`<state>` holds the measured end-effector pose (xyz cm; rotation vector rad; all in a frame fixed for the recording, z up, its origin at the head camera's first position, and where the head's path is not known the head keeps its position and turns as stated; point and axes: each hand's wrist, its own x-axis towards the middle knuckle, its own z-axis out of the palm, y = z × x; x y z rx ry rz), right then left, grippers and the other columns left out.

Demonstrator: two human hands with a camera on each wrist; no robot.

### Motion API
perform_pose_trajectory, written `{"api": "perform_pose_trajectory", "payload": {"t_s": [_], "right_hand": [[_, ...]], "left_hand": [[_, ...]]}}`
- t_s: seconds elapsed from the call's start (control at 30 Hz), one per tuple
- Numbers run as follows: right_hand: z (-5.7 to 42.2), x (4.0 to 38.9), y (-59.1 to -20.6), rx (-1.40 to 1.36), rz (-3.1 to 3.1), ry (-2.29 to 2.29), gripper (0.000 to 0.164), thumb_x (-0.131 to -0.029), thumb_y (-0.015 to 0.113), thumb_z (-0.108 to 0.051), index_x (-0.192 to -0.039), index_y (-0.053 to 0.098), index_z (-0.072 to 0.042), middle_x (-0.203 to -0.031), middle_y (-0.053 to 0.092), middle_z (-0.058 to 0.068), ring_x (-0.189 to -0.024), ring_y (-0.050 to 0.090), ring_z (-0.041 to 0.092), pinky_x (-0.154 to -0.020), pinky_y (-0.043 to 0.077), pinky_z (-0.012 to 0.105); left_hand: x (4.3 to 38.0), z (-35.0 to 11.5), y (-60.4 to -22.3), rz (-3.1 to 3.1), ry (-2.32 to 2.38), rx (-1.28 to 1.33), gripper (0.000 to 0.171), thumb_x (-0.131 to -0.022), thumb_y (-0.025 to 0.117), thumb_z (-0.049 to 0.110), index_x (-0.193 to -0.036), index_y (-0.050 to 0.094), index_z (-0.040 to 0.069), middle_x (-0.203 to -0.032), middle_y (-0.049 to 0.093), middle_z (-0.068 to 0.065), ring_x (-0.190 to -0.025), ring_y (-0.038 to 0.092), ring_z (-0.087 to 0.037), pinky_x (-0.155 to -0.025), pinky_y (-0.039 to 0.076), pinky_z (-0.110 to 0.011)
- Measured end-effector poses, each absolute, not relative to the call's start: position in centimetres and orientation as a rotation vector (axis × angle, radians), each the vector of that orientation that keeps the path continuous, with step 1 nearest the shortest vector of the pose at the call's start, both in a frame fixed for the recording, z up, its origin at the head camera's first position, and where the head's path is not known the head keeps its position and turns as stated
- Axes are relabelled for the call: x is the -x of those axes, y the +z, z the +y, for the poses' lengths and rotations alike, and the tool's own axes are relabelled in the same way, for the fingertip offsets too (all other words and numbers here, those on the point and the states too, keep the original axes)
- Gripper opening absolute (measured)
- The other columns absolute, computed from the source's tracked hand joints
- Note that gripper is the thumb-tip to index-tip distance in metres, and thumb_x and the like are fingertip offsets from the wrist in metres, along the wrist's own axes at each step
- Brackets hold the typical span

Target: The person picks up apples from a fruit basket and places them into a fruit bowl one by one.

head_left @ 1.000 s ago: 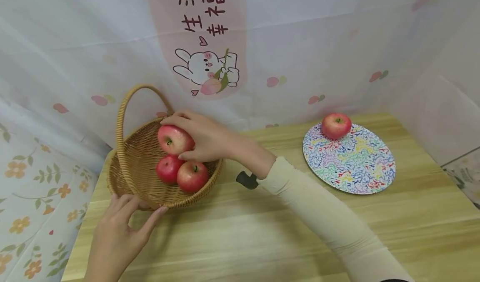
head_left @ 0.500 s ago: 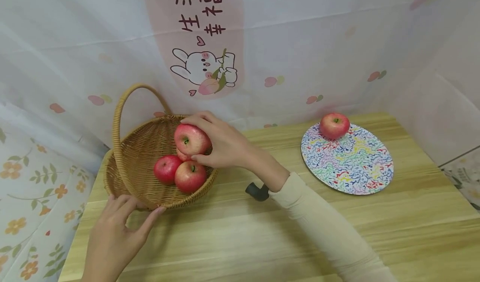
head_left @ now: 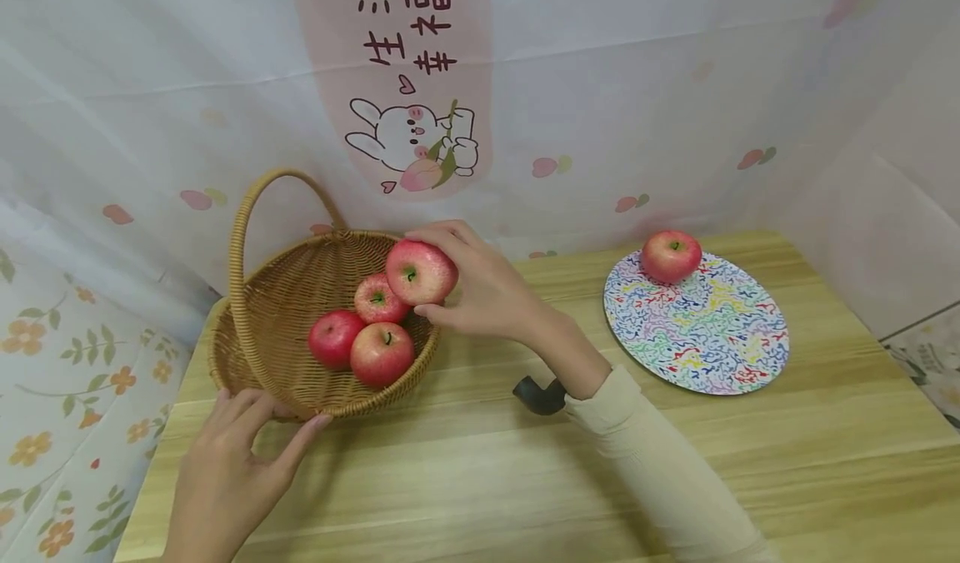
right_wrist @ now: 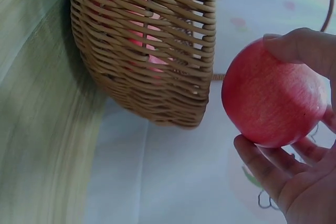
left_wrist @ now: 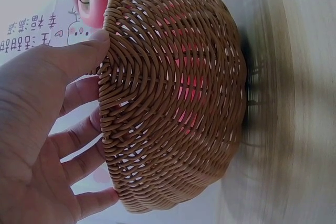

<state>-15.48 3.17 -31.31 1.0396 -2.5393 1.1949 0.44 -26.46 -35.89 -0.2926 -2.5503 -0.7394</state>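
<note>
A red apple [head_left: 422,272] is held in my right hand [head_left: 491,292], thumb on one side and fingers on the other. In the right wrist view the held apple [right_wrist: 270,95] is clear of the basket's rim. Three apples [head_left: 382,355] sit together in the right part of the wicker basket [head_left: 288,313], which has a tall arched handle. My left hand [head_left: 228,459] grips the basket's near rim by the handle's base. Up close in the left wrist view, the thumb presses on the rim and the fingertips reach behind it.
To the right lies a round plate [head_left: 690,330] with a multicoloured squiggle pattern, and one apple [head_left: 671,256] rests at its far edge. Both stand on a wooden table [head_left: 465,480]. A printed cloth [head_left: 600,80] hangs right behind. A dark curved piece [head_left: 538,396] shows at my right wrist.
My right hand has carried its apple rightward from over the basket's middle to its right rim, uncovering a third apple inside. The left hand keeps its place on the basket.
</note>
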Motion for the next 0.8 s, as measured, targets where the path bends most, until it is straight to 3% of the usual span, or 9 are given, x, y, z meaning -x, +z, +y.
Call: {"api": "perform_pose_trajectory", "payload": {"t_s": [0.23, 0.4, 0.6, 0.8], "right_hand": [[4.0, 15.3, -31.9, -0.98, -2.503, 1.241, 0.076, -0.082, 0.093, -0.024, -0.148, 0.055, -0.015, -0.145, 0.053, 0.004, -0.131, 0.054, 0.015, -0.109, 0.055, 0.034], [4.9, 15.1, -32.6, -0.909, -2.482, 1.325, 0.078, -0.081, 0.094, -0.023, -0.148, 0.056, -0.015, -0.145, 0.054, 0.003, -0.133, 0.052, 0.014, -0.104, 0.058, 0.032], [6.2, 14.6, -33.6, -0.834, -2.417, 1.485, 0.078, -0.081, 0.094, -0.02, -0.148, 0.055, -0.015, -0.144, 0.054, 0.003, -0.13, 0.054, 0.015, -0.096, 0.063, 0.039], [7.3, 14.1, -34.9, -0.765, -2.396, 1.562, 0.078, -0.081, 0.093, -0.016, -0.149, 0.054, -0.017, -0.145, 0.055, 0.0, -0.13, 0.055, 0.014, -0.096, 0.063, 0.042]], "left_hand": [[-0.4, -26.7, -35.5, -2.541, -0.749, 0.302, 0.03, -0.07, 0.097, 0.012, -0.083, 0.07, 0.01, -0.084, 0.067, -0.003, -0.085, 0.062, -0.033, -0.119, 0.034, -0.075], [-0.3, -26.6, -35.6, -2.537, -0.763, 0.297, 0.03, -0.071, 0.098, 0.012, -0.083, 0.07, 0.011, -0.083, 0.067, -0.002, -0.083, 0.061, -0.03, -0.119, 0.036, -0.074], [-0.3, -26.4, -35.8, -2.535, -0.77, 0.29, 0.03, -0.071, 0.097, 0.014, -0.083, 0.07, 0.011, -0.083, 0.067, -0.001, -0.083, 0.06, -0.029, -0.119, 0.036, -0.074], [-0.4, -26.3, -35.9, -2.535, -0.782, 0.293, 0.03, -0.07, 0.098, 0.012, -0.083, 0.07, 0.012, -0.083, 0.068, -0.001, -0.083, 0.061, -0.029, -0.119, 0.035, -0.075]]}}
